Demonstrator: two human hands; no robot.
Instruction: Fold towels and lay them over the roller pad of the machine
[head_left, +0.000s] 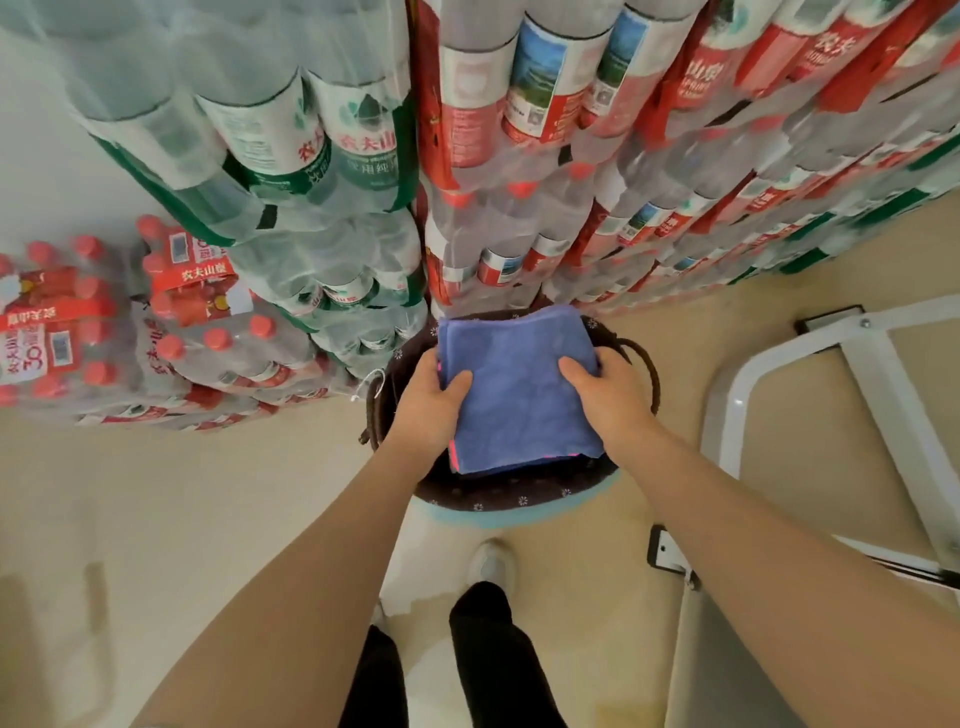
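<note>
Two hands, left hand (434, 400) and right hand (605, 395), each clamp a side of the folded blue towel (519, 384) over the basket (498, 499); best lifted level, so the folds hold.

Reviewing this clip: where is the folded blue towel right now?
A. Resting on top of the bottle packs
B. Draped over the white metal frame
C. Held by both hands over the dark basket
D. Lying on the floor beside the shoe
C: the left hand and right hand each keep a grip on a side of the blue towel, directly above the dark basket.

Shrink-wrapped water bottle packs (519, 156) stacked high beside a white metal frame (810, 353).
</note>
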